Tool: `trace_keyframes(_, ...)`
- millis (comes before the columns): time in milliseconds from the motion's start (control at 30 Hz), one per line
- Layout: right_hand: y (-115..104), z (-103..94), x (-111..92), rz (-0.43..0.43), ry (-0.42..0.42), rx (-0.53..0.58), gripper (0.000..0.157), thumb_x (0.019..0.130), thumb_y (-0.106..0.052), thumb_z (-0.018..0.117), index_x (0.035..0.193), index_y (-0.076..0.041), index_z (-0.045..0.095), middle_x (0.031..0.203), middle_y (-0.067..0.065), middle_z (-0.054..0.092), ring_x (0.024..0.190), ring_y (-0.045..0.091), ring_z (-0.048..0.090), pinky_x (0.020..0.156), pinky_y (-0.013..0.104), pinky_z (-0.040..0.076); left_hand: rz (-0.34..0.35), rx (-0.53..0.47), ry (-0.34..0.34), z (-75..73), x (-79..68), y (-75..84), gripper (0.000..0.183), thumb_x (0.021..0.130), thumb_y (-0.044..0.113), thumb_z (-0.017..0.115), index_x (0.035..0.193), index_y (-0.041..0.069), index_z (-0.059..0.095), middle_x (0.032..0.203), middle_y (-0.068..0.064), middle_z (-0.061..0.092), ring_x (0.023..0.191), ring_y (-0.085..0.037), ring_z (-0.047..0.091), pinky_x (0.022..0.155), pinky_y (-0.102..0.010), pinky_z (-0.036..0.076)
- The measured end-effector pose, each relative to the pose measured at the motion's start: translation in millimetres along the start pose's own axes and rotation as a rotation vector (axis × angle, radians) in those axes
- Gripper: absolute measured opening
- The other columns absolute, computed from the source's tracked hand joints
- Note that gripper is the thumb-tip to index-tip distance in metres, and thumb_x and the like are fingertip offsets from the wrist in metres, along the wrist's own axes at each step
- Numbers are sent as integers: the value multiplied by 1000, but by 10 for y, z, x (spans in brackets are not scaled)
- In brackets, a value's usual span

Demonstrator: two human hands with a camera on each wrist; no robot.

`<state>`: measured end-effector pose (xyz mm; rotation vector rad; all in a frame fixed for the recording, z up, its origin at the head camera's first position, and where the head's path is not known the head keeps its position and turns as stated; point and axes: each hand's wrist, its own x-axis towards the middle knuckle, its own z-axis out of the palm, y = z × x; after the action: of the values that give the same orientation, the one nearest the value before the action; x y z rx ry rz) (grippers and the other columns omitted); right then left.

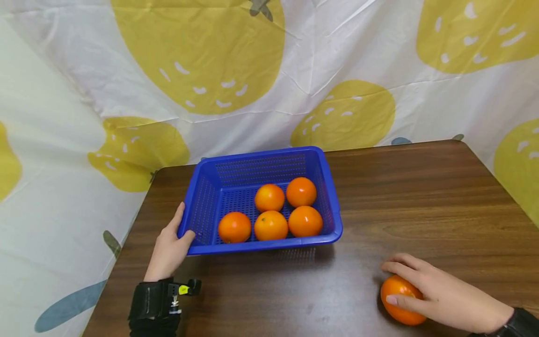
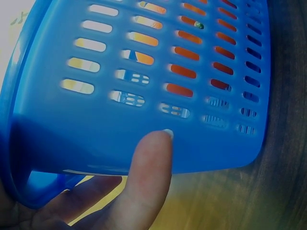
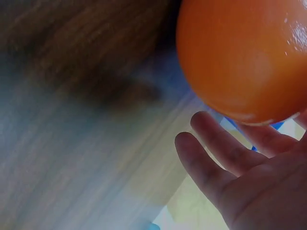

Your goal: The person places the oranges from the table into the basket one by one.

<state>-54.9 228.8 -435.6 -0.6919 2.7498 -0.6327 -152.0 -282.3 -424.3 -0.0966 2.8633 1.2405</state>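
A blue plastic basket (image 1: 263, 244) with slotted walls stands left of the middle in the head view. Several oranges (image 1: 271, 225) lie inside it, mostly toward its right half. My left hand (image 1: 169, 245) grips the basket's left front corner; in the left wrist view the thumb (image 2: 151, 167) lies against the slotted wall (image 2: 96, 139). At the lower right, my right hand (image 1: 438, 292) holds a single orange (image 1: 404, 316) at the tabletop, thumb on the near side and fingers over the far side. In the right wrist view two fingers extend beside that orange (image 3: 240, 62).
A brown wood-grain table (image 1: 421, 201) carries everything. Behind it and along the left hangs a white cloth (image 1: 303, 61) printed with yellow fruit shapes. A black wrist strap (image 1: 153, 302) with a small device sits on my left wrist.
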Motion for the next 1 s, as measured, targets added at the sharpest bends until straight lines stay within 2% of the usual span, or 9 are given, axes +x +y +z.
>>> trace_keyframes(200, -24, 82, 3, 6, -65, 79, 38, 92, -52, 39, 127, -38, 49, 122, -13, 44, 105, 12, 47, 81, 40, 48, -6, 0, 2, 4, -4, 4, 70, 92, 17, 42, 146, 38, 3, 149, -21, 26, 108, -39, 45, 93, -60, 39)
trace_keyframes(300, -31, 132, 5, -25, -33, 86, 31, 95, -46, 39, 123, -43, 50, 119, -17, 46, 103, 8, 47, 81, 37, 48, -7, -5, 1, 5, -6, 3, 70, 92, 18, 41, 146, 39, 3, 149, -21, 25, 109, -39, 45, 93, -61, 38)
trace_keyframes(433, -30, 181, 3, -45, 31, 79, 26, 95, -43, 40, 117, -43, 54, 113, -20, 48, 101, 5, 47, 80, 35, 49, -7, -10, -1, 2, -9, 2, 70, 92, 18, 41, 145, 39, 2, 150, -20, 24, 111, -39, 44, 94, -61, 37)
trace_keyframes(700, -22, 219, 3, -57, 65, 97, 17, 92, -45, 47, 106, -42, 56, 102, -22, 49, 90, 1, 47, 73, 30, 49, -4, -16, -4, -2, -7, 2, 69, 92, 18, 41, 145, 39, 2, 151, -20, 24, 111, -40, 44, 93, -61, 37)
trace_keyframes(900, -23, 254, -6, -81, 94, 52, 24, 82, -54, 58, 103, -43, 54, 98, -22, 47, 82, 2, 45, 64, 25, 45, -8, -10, -4, 3, -12, 1, 69, 92, 18, 41, 145, 39, 2, 150, -20, 24, 110, -39, 45, 93, -61, 38)
trace_keyframes(1000, -11, 268, -1, -97, 107, 56, 26, 80, -53, 61, 102, -42, 54, 98, -22, 47, 81, 2, 45, 62, 24, 44, -7, -6, -4, 1, -11, 4, 69, 92, 18, 41, 146, 38, 2, 150, -20, 24, 109, -39, 45, 93, -61, 38)
